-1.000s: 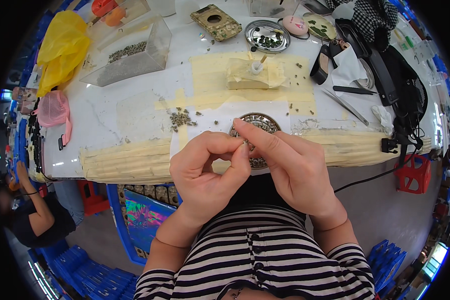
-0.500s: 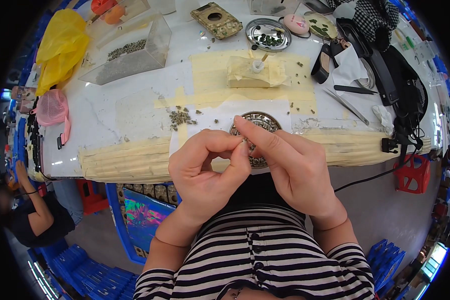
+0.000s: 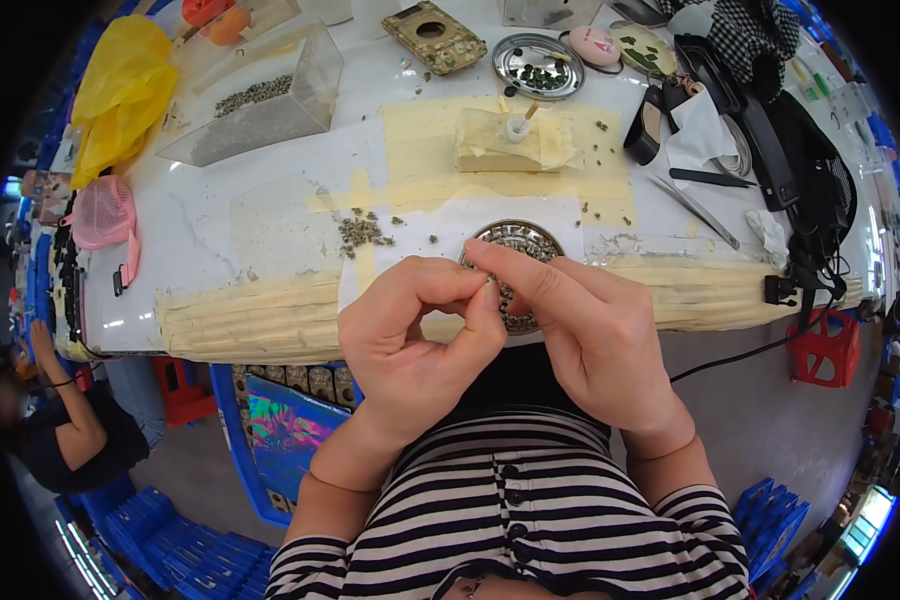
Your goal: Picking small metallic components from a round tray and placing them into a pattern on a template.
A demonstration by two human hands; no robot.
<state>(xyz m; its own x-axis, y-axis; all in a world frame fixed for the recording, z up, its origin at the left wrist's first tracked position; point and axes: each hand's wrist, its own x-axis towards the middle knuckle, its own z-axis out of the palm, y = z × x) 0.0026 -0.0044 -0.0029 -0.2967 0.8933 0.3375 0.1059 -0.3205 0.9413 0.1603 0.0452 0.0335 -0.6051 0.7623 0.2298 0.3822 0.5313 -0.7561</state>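
Observation:
My left hand (image 3: 420, 330) is closed, its thumb and forefinger pinched at a tiny part too small to name. Right against those fingertips is my right hand (image 3: 595, 335), its forefinger stretched over the pinch and its other fingers curled; what it grips is hidden. Both hands hover over the front of a round metal dish (image 3: 519, 226) filled with small metallic pieces, and they cover part of it. Left of the dish, a loose pile of similar small pieces (image 3: 363, 232) lies on white paper (image 3: 440, 218).
Behind the dish stands a taped block (image 3: 485, 157) bearing a small white cup (image 3: 517, 128) with a stick. Tweezers (image 3: 695, 212) lie to the right. A clear bin (image 3: 270, 125) of small parts sits back left, near a yellow bag (image 3: 125, 85). A co-worker (image 3: 80, 420) is at far left.
My hands stay nearly in place; the left thumb and the right forefinger shift very slightly at the pinch. The dish and the pile look the same.

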